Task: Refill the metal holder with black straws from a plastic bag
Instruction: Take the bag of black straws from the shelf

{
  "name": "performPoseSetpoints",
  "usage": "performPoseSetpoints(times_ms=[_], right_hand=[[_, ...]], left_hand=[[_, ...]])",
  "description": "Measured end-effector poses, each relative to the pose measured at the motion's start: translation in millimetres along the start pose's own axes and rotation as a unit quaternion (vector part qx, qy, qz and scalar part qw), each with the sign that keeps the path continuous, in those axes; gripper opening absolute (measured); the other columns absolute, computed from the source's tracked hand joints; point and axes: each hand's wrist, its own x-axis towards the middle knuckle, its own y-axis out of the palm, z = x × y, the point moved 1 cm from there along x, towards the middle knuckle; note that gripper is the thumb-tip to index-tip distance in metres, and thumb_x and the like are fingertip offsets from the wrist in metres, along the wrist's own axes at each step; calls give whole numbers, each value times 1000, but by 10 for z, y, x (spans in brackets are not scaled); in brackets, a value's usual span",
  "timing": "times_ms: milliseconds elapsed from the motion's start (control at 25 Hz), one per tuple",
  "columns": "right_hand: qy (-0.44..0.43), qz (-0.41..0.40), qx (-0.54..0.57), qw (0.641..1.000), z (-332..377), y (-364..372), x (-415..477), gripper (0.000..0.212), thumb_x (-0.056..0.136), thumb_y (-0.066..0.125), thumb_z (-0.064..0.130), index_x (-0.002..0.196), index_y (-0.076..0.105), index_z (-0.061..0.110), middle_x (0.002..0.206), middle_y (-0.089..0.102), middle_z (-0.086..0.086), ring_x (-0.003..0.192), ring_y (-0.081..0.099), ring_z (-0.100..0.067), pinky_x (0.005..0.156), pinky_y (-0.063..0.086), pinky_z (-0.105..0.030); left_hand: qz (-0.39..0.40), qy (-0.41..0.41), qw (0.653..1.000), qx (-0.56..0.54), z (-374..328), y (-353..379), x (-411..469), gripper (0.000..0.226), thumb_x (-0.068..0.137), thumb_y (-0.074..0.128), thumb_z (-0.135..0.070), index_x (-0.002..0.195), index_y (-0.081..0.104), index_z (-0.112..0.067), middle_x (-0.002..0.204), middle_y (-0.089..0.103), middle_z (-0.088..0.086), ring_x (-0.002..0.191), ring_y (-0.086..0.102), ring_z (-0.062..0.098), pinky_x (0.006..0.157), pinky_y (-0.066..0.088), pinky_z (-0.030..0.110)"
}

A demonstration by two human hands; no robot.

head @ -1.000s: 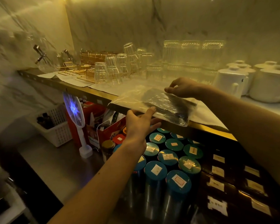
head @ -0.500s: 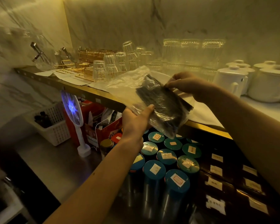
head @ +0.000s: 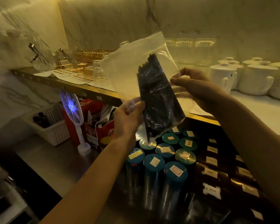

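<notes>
Both hands are up in front of the shelf and the plastic bag (head: 128, 75) hangs in the air between them, tilted, its open clear top leaning up and to the left. Inside it the black straws (head: 158, 97) sit as one tight bundle, running from the upper middle of the bag down to its lower right corner, with the ragged straw ends uppermost. The left hand (head: 128, 117) grips the bag low on its left side, thumb on the near face and fingers curled behind the film, pinching right beside the bundle. The right hand (head: 194, 84) takes the bag's right edge about halfway up, thumb and fingers closed on the plastic; the fingertips themselves are hidden behind the film. The bag is clear of the brass-edged shelf (head: 81, 88), held above and in front of it. On that shelf, to the left, there are gold wire racks (head: 89, 55) and an upturned glass (head: 97, 71); off to the right stands a cluster of white lidded cups (head: 257, 78). Directly below the bag, on the steel counter (head: 44, 159), a group of tall tins with teal lids (head: 153, 161) stands packed together, each lid carrying a small label, and dark labelled boxes (head: 217, 172) sit just to their right. Further left on the counter a white racket-shaped device with a blue glow (head: 71, 109) stands upright, between a red box (head: 102, 129) stuffed with papers and a white plastic basket (head: 55, 128).
</notes>
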Motion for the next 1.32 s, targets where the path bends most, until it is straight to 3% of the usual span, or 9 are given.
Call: performPoseSetpoints(times_ms=[200,560,680,920,1000,1120,1240,1320], right_hand=[[4,-25,31,999,2,182,-429,12,93,62,15,104,57,17,110,68,-10,102,69,-27,95,53,-50],[30,-91,80,992,92,1107,-1373,47,87,68,22,132,54,13,120,69,-8,109,68,-24,92,54,-46],[33,-100,60,993,151,1395,-1741,39,86,66,20,124,59,14,116,70,-8,108,68,-24,90,54,-45],[60,-92,69,992,169,1712,-2498,59,78,71,11,132,49,20,120,69,-5,112,67,-21,91,57,-41],[58,-126,51,989,143,1743,-2716,61,78,72,7,134,49,15,124,67,-8,114,65,-23,93,55,-45],[36,-225,58,972,165,1683,-3109,58,78,71,1,131,52,13,122,68,-7,113,66,-21,92,56,-43],[27,-306,66,949,205,1529,-3572,62,74,74,7,132,51,14,123,66,-8,114,65,-21,93,55,-46],[25,-347,76,934,246,1419,-3877,62,71,73,9,129,52,13,120,68,-8,111,67,-22,92,56,-45]], left_hand=[[49,3,998,-26,-50,-272,-175,33,91,60,-13,122,60,-2,115,70,13,108,67,26,91,54,49],[180,-22,982,-56,-311,-1222,-579,39,80,66,-19,116,64,-3,118,68,17,113,64,30,90,54,46],[218,-50,973,-61,-331,-1516,-740,31,81,66,-17,110,68,-8,114,70,14,110,66,27,87,54,42],[324,-79,941,-61,-330,-1749,-1155,15,81,67,-13,94,75,-14,99,75,11,97,71,26,81,56,41],[328,-79,940,-59,-346,-1700,-1289,11,77,71,-15,86,76,-18,90,75,5,89,71,22,78,55,39],[353,-69,933,-14,-347,-1566,-1523,16,73,75,-24,89,75,-23,91,75,-1,93,71,16,80,55,32],[440,-80,894,45,-291,-1353,-1810,37,71,74,-24,106,72,-14,102,76,2,100,71,16,85,56,30],[487,-76,869,54,-232,-1184,-1997,32,74,73,-19,105,74,-12,101,76,6,98,72,21,85,56,31]])
